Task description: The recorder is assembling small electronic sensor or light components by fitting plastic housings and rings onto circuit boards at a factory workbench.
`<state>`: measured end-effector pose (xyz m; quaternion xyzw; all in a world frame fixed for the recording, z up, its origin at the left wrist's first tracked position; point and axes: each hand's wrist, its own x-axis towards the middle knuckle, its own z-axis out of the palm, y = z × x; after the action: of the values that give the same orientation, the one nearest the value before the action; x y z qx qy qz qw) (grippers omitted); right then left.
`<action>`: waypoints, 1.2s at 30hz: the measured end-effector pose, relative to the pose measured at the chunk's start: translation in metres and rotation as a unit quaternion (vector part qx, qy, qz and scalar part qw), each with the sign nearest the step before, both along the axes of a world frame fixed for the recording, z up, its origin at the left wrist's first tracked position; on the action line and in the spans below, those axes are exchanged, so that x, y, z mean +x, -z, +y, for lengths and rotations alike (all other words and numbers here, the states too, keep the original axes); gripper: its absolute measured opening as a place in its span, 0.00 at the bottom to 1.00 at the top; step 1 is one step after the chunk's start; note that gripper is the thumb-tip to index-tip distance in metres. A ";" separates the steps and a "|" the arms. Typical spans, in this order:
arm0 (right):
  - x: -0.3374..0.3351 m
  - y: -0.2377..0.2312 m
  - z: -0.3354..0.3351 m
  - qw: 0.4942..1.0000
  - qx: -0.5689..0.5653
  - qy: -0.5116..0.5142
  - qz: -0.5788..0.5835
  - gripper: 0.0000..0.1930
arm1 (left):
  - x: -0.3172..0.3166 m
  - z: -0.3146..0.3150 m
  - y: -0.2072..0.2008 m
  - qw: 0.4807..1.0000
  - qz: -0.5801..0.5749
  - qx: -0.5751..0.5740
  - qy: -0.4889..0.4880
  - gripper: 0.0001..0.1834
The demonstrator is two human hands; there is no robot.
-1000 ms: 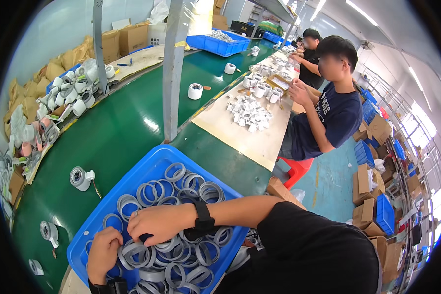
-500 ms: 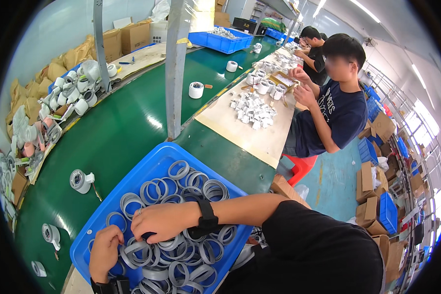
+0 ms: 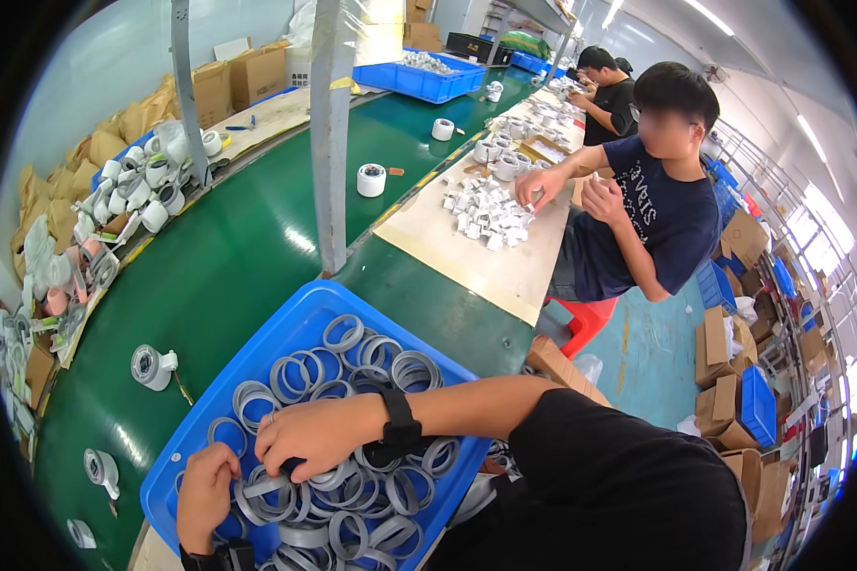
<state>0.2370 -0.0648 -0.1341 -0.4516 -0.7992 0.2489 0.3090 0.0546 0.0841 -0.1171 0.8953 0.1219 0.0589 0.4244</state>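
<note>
Beyond the blue tray [image 3: 243, 385], a co-worker's hand [image 3: 540, 187] has dropped to white pieces [image 3: 490, 214]. Inside the tray lie heaped, thin grey rings [image 3: 357, 490]; over them curl left hand [image 3: 206, 485] and right hand [image 3: 319, 433], grip impossible to tell.

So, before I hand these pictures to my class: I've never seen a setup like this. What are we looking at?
There is no machine here: a person works with a bare left hand and a bare right hand. The view comes from a fisheye camera worn on their head, looking down, so straight edges bend.

Both hands are at a blue plastic tray heaped with grey round rings. Whether either grips a ring is hard to tell.

Beyond lies a glossy green work surface with scattered white cylindrical parts. A co-worker in a navy shirt sits further along.
</note>
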 end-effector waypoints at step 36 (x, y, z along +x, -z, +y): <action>-0.002 0.000 -0.001 1.000 -0.016 0.022 -0.006 0.12 | 0.001 -0.003 0.005 0.963 -0.163 -0.090 -0.193 0.05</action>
<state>0.2355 -0.0662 -0.1346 -0.4755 -0.7868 0.2522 0.3022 0.0560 0.0814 -0.1219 0.7914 0.2259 0.2739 0.4977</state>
